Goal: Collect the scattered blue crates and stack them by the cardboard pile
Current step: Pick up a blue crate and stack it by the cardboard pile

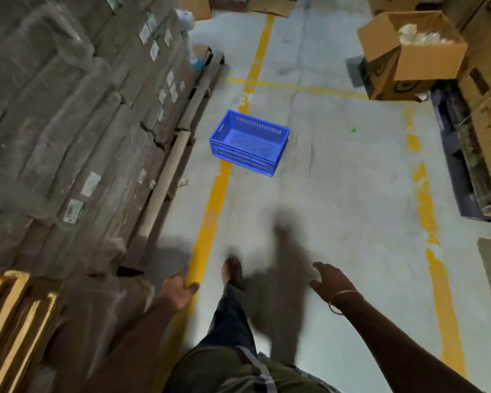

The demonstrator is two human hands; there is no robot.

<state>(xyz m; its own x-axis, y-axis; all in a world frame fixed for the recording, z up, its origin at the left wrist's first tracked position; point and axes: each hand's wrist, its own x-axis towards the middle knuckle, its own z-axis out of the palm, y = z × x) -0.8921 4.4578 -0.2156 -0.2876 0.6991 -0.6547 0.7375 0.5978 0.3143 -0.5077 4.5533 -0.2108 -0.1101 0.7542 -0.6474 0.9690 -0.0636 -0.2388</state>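
One blue plastic crate (248, 141) sits upright and empty on the grey concrete floor, on a yellow painted line, some way ahead of me. My left hand (180, 289) hangs low at the lower middle, fingers loosely apart, holding nothing. My right hand (330, 280) is stretched forward with spread fingers and a metal bangle on the wrist, also empty. Both hands are well short of the crate. My leg and bare foot (233, 272) step forward between them.
A tall wall of wrapped cardboard bundles (68, 123) on pallets runs along the left. Flat cardboard sheets (9, 321) lie at the lower left. Open cardboard boxes (411, 52) and a dark pallet (454, 154) stand on the right. Yellow floor lines (210, 222) mark the aisle between.
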